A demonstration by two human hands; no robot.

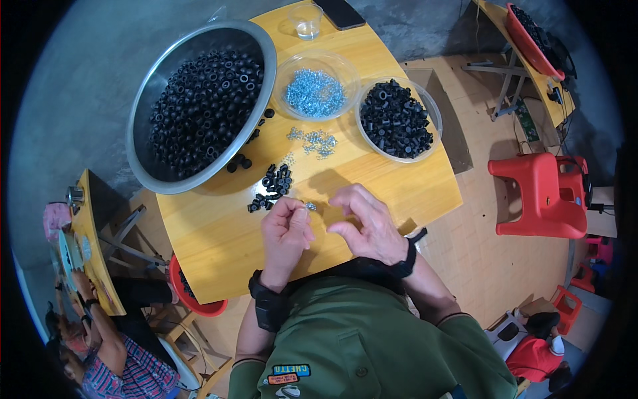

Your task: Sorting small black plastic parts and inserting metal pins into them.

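Observation:
My left hand [287,229] is closed in a pinch above the near part of the wooden table [219,259]. At its fingertips is a small shiny metal piece [310,206], too small to name exactly. Just to the right, my right hand [364,223] is open, thumb and fingers apart, with nothing visible between them. Beyond my left hand lies a loose group of small black plastic parts [276,181]. Farther off, several tiny silvery metal pieces [316,141] are scattered on the tabletop.
A large metal basin [136,133] of black rings stands left. A clear tub [352,73] of silvery pieces and a tub [435,116] of black parts stand beyond my hands, near a cup [308,26] and phone [342,12]. Right is a red stool [531,196]; a person [126,362] sits left.

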